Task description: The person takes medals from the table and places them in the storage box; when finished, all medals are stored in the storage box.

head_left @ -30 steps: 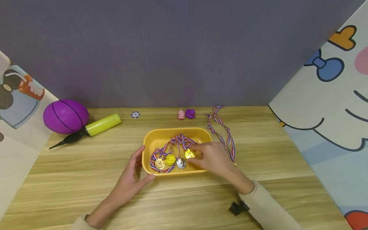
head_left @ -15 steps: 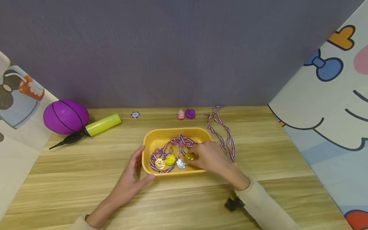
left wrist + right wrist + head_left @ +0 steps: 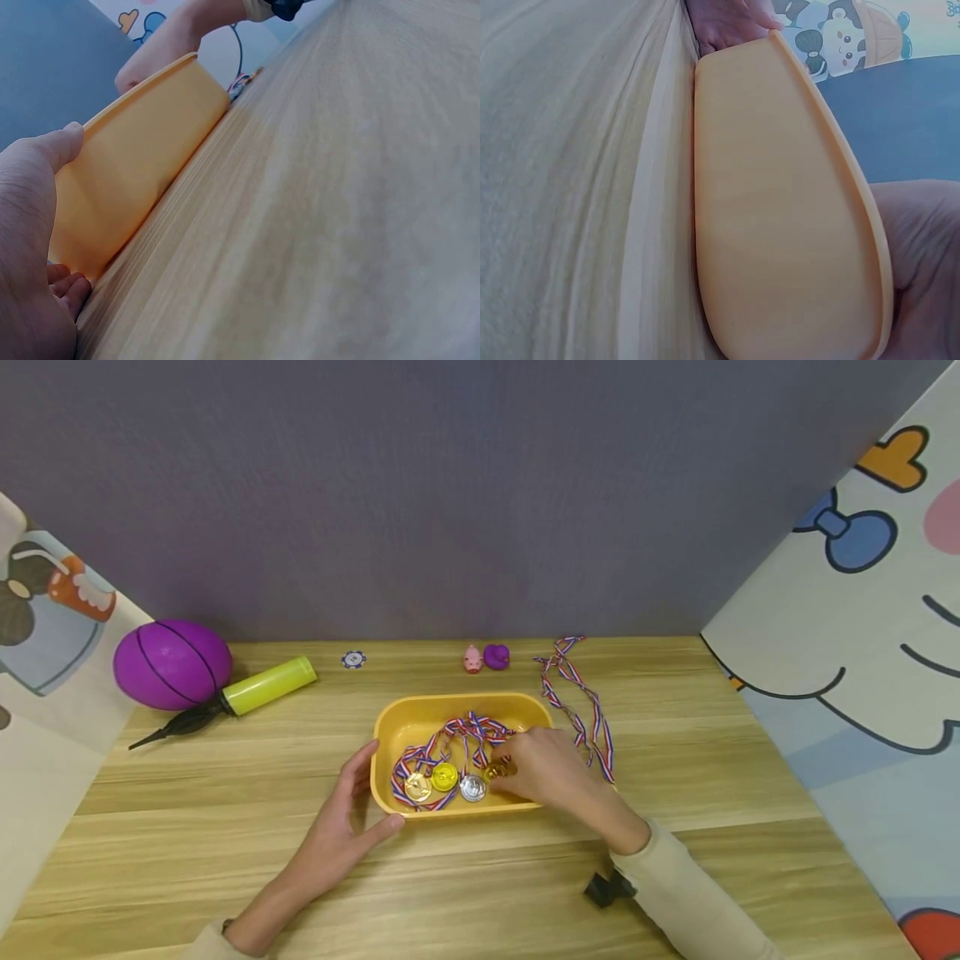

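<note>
A yellow plastic basin (image 3: 465, 697) stands on the table with several medals on striped ribbons inside. My left hand (image 3: 341, 827) holds its near left corner, thumb on the front rim and fingers along the left side. In the left wrist view, that thumb (image 3: 67, 142) touches the rim. Reaching over the basin's right end, my right hand (image 3: 551, 768) pinches a gold medal (image 3: 497, 769), which is tilted and partly hidden by the fingers. To its left lie a silver medal (image 3: 472, 787), a yellow-gold medal (image 3: 444, 777) and a paler gold medal (image 3: 417, 787).
Another striped ribbon (image 3: 597, 727) lies right of the basin, its near end hidden behind the right hand. Behind are a pink pig figure (image 3: 472, 659), a purple duck (image 3: 497, 657) and a poker chip (image 3: 353, 659). A purple ball (image 3: 172, 664) and yellow hand pump (image 3: 270, 686) lie left.
My right hand has moved slightly left and down onto the rightmost gold medal, which has gone from lying face-up to tilted between the fingers. The left hand and basin have stayed put.
</note>
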Motion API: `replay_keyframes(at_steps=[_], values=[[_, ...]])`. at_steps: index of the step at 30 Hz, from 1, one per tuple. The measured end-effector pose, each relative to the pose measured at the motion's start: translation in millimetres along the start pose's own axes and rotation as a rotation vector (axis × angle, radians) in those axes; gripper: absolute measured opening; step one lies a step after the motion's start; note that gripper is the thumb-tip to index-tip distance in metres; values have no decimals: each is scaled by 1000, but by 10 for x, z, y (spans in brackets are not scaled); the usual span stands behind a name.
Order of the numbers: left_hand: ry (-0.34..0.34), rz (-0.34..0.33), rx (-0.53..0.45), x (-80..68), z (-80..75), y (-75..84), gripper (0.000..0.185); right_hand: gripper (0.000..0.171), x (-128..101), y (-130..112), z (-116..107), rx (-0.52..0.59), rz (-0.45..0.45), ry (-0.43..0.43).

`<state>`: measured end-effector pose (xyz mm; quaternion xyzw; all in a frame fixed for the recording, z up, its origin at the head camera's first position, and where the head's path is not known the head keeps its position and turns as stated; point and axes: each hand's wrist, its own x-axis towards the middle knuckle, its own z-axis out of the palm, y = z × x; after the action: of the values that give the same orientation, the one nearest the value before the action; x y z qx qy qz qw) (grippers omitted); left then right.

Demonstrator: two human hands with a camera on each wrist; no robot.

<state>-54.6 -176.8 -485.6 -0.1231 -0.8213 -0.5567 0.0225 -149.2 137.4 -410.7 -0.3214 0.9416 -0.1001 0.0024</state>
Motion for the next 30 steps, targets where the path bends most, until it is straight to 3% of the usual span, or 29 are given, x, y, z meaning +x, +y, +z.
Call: replay_keyframes(at_steps=[9,24,30], values=[[-1,0,-10,2,-2,2,104,30,-78,45,-37,40,-26,88],[-1,5,0,0,-9,3,104,28,-298,203,-74,232,-21,353],[0,11,-10,2,-5,0,104,26,-392,316,-70,262,-21,403]])
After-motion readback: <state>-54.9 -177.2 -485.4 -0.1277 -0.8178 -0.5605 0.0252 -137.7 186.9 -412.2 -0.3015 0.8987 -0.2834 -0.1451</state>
